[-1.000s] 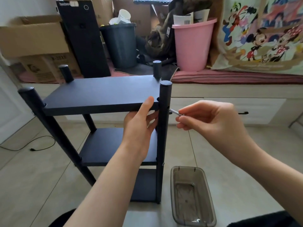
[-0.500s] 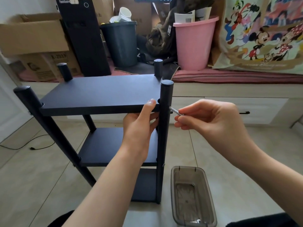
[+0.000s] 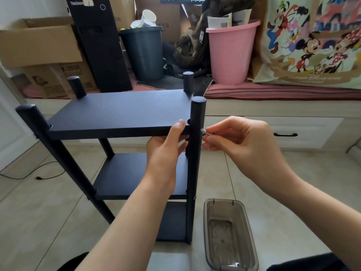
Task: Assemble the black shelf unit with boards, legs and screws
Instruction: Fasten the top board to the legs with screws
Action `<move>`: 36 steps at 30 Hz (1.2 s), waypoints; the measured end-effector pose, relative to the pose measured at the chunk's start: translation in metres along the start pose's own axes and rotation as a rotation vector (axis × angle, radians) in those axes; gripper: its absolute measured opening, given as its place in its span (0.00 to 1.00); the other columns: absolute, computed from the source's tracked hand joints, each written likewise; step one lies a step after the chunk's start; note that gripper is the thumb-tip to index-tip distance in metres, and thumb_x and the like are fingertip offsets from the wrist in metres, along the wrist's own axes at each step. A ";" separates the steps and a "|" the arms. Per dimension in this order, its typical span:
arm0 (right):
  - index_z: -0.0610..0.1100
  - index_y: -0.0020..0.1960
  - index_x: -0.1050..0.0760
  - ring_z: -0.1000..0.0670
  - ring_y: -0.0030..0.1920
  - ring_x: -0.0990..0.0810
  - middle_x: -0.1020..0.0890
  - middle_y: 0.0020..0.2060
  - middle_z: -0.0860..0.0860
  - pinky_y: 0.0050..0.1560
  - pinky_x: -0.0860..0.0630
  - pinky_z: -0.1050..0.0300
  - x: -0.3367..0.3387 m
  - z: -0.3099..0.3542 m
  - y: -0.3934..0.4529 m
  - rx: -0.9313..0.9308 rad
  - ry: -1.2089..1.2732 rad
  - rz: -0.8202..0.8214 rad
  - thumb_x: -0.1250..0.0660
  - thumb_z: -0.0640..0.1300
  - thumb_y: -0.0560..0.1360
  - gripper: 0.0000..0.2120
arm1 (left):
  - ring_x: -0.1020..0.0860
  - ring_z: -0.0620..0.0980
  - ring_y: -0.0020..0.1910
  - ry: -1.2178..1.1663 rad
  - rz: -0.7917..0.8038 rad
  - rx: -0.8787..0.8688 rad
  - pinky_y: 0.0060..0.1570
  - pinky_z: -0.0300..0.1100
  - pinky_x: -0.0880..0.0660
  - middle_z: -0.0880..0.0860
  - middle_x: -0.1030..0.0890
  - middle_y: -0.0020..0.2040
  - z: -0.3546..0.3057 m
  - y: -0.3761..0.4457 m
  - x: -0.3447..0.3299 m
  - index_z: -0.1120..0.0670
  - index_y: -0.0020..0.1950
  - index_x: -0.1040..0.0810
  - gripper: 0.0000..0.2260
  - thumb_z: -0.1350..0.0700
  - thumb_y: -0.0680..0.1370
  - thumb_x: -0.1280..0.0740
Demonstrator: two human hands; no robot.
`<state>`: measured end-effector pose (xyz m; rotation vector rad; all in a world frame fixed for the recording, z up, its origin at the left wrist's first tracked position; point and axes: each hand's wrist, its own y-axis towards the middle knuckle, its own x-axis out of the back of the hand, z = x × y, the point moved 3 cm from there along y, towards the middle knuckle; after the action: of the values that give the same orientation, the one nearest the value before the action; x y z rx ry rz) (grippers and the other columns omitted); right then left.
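The black shelf unit stands on the tiled floor with three boards and several round legs. My left hand (image 3: 166,151) grips the front edge of the top board (image 3: 121,112), thumb on top, fingers underneath, beside the front right leg (image 3: 196,153). My right hand (image 3: 240,145) pinches a silver screw (image 3: 205,132) whose tip meets the right side of that leg at the height of the top board. The middle board (image 3: 125,177) and bottom board (image 3: 172,223) sit below, partly hidden by my left arm.
A smoky plastic tray (image 3: 229,237) with a few small parts lies on the floor right of the shelf. Behind are a low platform with a drawer handle (image 3: 285,134), a pink bin (image 3: 230,53), a dark bin (image 3: 143,51), cardboard boxes and a black computer case (image 3: 101,45). A cable (image 3: 39,178) lies at left.
The screw has gone a little further in toward the leg under my right hand's fingers. My left hand stays on the top board.
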<state>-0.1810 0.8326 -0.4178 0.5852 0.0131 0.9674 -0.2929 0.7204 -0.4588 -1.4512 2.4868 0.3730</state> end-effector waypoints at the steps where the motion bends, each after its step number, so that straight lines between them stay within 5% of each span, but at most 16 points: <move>1: 0.42 0.45 0.18 0.52 0.39 0.14 0.13 0.38 0.50 0.44 0.18 0.61 0.000 -0.001 0.000 0.001 -0.006 -0.001 0.26 0.32 0.71 0.07 | 0.15 0.54 0.54 0.003 -0.003 0.000 0.61 0.50 0.22 0.57 0.13 0.51 0.000 0.000 0.000 0.58 0.51 0.18 0.10 0.53 0.82 0.35; 20: 0.41 0.45 0.20 0.48 0.39 0.13 0.14 0.37 0.46 0.43 0.17 0.56 -0.006 -0.004 0.008 -0.099 0.105 0.009 0.28 0.32 0.73 0.05 | 0.16 0.54 0.54 0.026 -0.018 -0.004 0.59 0.50 0.21 0.57 0.14 0.52 -0.002 -0.002 -0.001 0.58 0.51 0.18 0.10 0.53 0.82 0.35; 28: 0.42 0.46 0.20 0.59 0.36 0.16 0.15 0.36 0.53 0.43 0.19 0.62 -0.008 0.002 0.005 0.044 -0.271 -0.088 0.25 0.38 0.73 0.04 | 0.15 0.55 0.52 0.029 -0.013 -0.010 0.56 0.46 0.20 0.56 0.13 0.49 -0.003 -0.003 -0.002 0.52 0.42 0.16 0.12 0.53 0.82 0.35; 36: 0.39 0.44 0.22 0.49 0.35 0.19 0.18 0.35 0.49 0.40 0.25 0.55 -0.012 0.013 0.001 0.309 -0.642 -0.076 0.27 0.35 0.74 0.04 | 0.16 0.53 0.53 0.043 -0.029 -0.005 0.58 0.48 0.21 0.54 0.13 0.49 -0.003 -0.002 -0.001 0.53 0.45 0.17 0.09 0.52 0.82 0.34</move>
<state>-0.1852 0.8175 -0.4089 1.1528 -0.3903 0.6730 -0.2904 0.7196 -0.4560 -1.5106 2.4974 0.3467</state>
